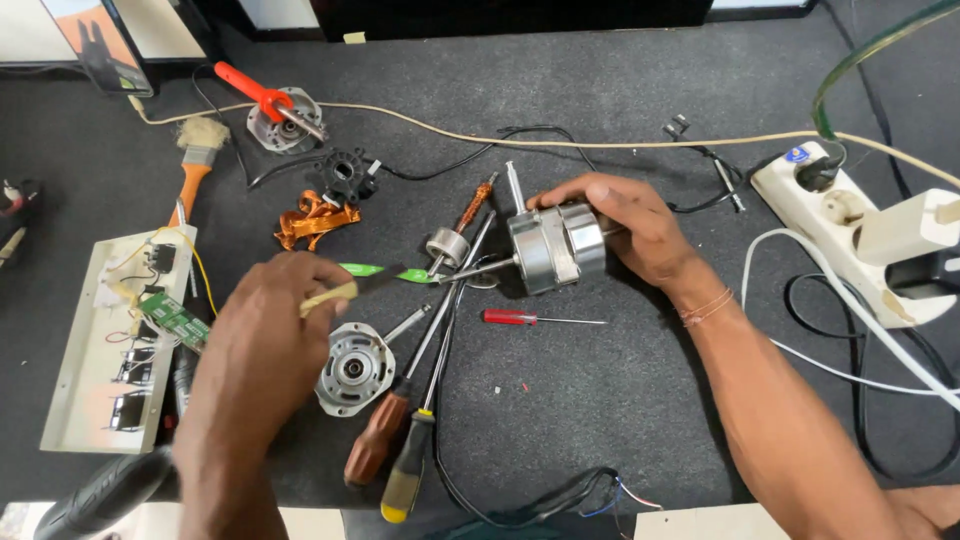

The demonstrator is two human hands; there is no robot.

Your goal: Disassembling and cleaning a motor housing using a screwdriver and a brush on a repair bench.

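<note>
A small silver electric motor lies just right of the frame's centre on a dark grey mat, its thin shaft pointing left. The right hand wraps over its top and right end, fingers curled and pressed around the housing, wrist running off toward the lower right.

At centre left, the left hand is closed around the pale handle of a green-tipped tool, whose tip reaches toward the shaft end. The hand is blurred, so the exact finger placement cannot be told. To work well here, the motor likely needs holding steady against the mat while the tip meets the shaft squarely, with light pressure.

Just below the left hand sits a round metal end cap. Two screwdrivers, one brown-handled and one yellow-and-black, lie diagonally beside it; a small red screwdriver rests below the motor. Above, near the upper left, are copper windings, a rotor, a paintbrush and another motor part with a red-handled tool. A circuit tray fills the lower left; a white power strip sits at right.
</note>
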